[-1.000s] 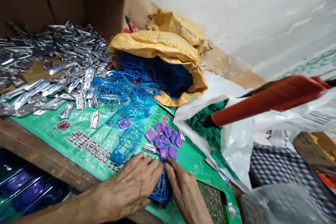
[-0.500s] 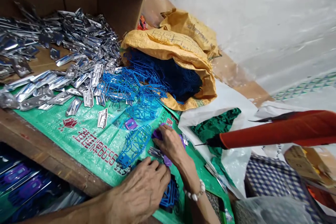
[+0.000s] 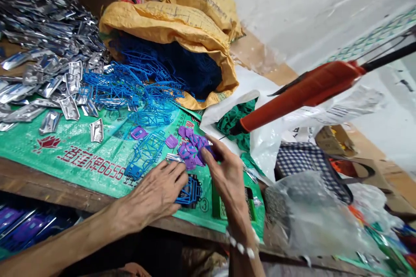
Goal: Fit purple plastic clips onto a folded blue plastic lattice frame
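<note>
while the left hand [image 3: 156, 192] lies flat at lower centre of the frame, fingers spread and pressing a blue plastic frame [image 3: 189, 191] against the green woven sheet [image 3: 65, 147] on the table [image 3: 39, 181], the right hand [image 3: 224, 173] is just beside it with fingertips pinched together at the edge of the pile of purple pieces [image 3: 191, 147]; a purple bit seems to sit between thumb and forefinger, though the grip itself is partly hidden. the step in hand looks like fitting a purple piece into the blue frame held steady below. the next move would call for carrying that piece the short way down and left to the frame and lining it up with an opening, with the left hand keeping the frame from sliding. more blue frames [image 3: 130, 91] spill from the yellow sack [image 3: 169, 26] at upper centre, and silver metal clips [image 3: 45, 52] are heaped at upper left. an orange-handled tool [image 3: 302, 95] crosses the right half, above a white bag [image 3: 276, 138] with green parts [image 3: 237, 121].
</note>
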